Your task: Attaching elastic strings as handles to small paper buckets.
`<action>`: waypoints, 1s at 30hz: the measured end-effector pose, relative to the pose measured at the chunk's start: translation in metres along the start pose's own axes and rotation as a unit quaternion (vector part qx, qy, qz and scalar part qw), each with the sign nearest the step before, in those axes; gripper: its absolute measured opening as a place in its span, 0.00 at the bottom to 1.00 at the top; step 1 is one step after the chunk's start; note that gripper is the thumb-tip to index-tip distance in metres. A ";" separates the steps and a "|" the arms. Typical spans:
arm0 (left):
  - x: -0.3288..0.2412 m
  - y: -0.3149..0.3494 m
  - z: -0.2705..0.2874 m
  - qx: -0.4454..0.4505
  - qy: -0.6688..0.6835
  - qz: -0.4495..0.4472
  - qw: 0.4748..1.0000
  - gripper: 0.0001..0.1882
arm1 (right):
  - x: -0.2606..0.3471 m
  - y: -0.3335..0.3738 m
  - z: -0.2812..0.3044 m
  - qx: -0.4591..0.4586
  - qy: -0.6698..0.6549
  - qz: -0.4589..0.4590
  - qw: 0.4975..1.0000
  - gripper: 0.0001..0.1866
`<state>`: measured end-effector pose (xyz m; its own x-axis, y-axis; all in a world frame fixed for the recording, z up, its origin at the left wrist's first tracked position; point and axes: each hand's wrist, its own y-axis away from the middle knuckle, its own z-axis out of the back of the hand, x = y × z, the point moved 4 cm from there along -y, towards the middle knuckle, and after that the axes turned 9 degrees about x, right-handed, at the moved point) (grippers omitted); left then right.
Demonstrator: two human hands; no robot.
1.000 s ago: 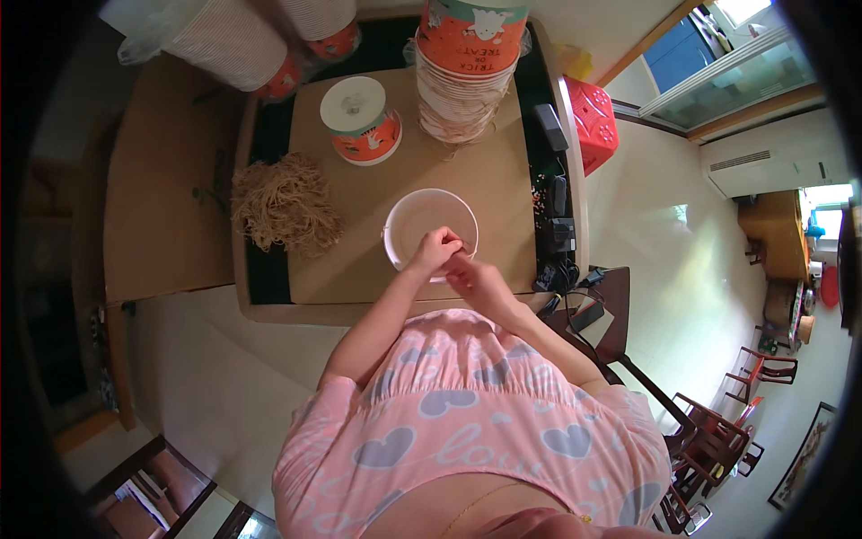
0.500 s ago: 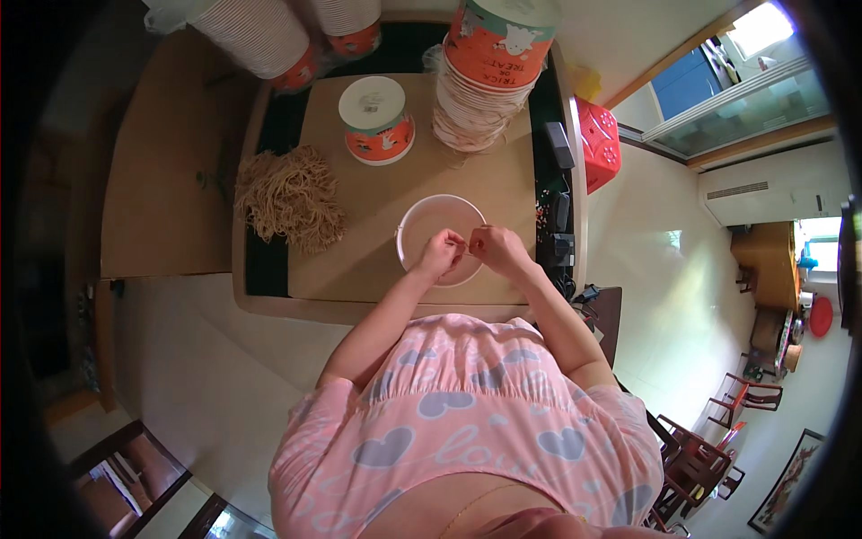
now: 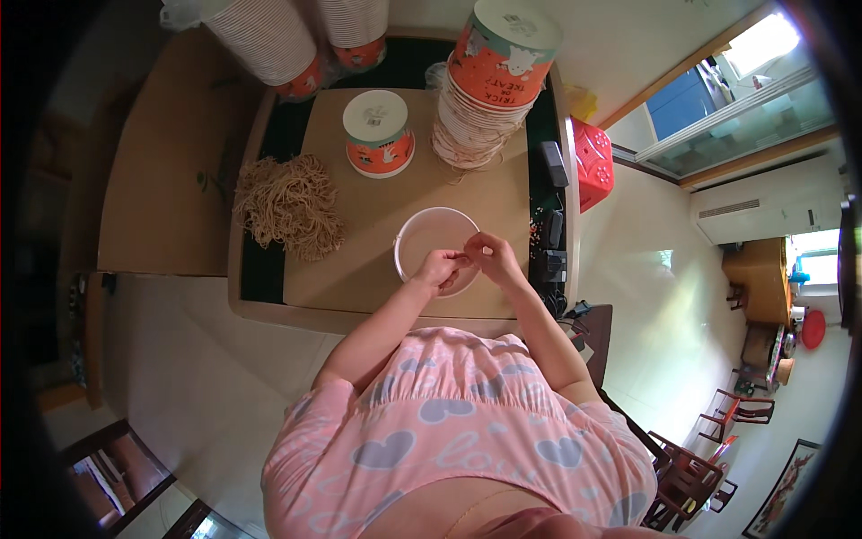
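A white paper bucket [image 3: 397, 244] stands mouth up near the table's front edge. Over the right part of its rim, my left hand [image 3: 440, 269] and my right hand [image 3: 495, 259] meet with fingertips pinched close together. Whatever sits between the fingers is too small to make out. A heap of tan cord [image 3: 289, 205] lies to the left on the brown board. Beyond the bucket, an orange and green printed paper bucket [image 3: 379, 148] rests upside down. At the far right rises a stack of nested upside-down buckets [image 3: 499, 67], with loose cords hanging around its lower rims.
Tall stacks of white paper buckets [image 3: 265, 45] in clear plastic occupy the far left corner. Along the table's right edge lie black adapters [image 3: 552, 216] and cables. A red plastic stool [image 3: 593, 166] stands beyond that edge. A brown surface [image 3: 171, 180] adjoins on the left.
My right hand has turned and its fingers have opened out from a fist into a pinch at the rim. My left hand stays close beside it. The whole view has shifted slightly.
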<state>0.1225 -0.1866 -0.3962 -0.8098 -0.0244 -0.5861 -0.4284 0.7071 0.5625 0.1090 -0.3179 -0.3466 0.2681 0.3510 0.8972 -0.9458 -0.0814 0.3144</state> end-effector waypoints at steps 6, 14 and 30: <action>-0.003 0.004 -0.001 0.007 0.029 -0.008 1.000 0.05 | 0.005 -0.004 0.001 -0.020 -0.263 -0.074 0.962 0.03; -0.006 0.008 0.006 -0.036 0.066 -0.078 0.994 0.05 | 0.005 -0.006 -0.004 0.007 -0.101 -0.056 0.993 0.07; -0.018 0.013 0.010 -0.098 -0.088 -0.134 0.982 0.06 | 0.027 -0.012 -0.003 -0.012 0.107 0.034 0.994 0.08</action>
<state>0.1358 -0.1699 -0.3848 -0.5829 -0.0572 -0.8105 -0.7003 0.5413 0.4654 0.1268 -0.3047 -0.3267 0.1617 0.5352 0.8291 -0.9649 -0.0904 0.2465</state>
